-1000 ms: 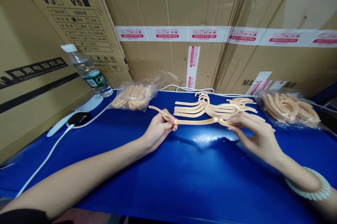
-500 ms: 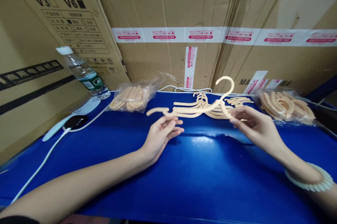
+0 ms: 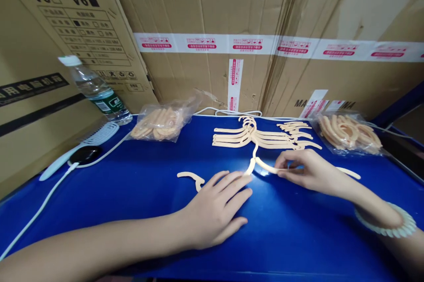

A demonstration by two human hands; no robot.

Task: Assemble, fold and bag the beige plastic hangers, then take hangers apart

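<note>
A peach plastic hanger (image 3: 255,158) lies flat on the blue table (image 3: 132,193) in front of me. My left hand (image 3: 215,209) rests palm down with fingers spread over the hanger's left arm, whose tip (image 3: 190,177) sticks out to the left. My right hand (image 3: 311,171) pinches the hanger's right arm near the middle. The right tip (image 3: 349,172) shows past my wrist. A pile of assembled hangers (image 3: 261,136) lies just behind.
Two clear bags of peach parts sit at the back, one on the left (image 3: 160,121) and one on the right (image 3: 347,132). A water bottle (image 3: 96,90), a white comb (image 3: 79,149) and a black puck on a white cable (image 3: 81,155) are at left. Cardboard boxes (image 3: 232,21) wall the back.
The hanger was held up between both hands, then tipped with its hook raised; now it lies flat on the table, nearer me. My left hand let go and now presses flat on it.
</note>
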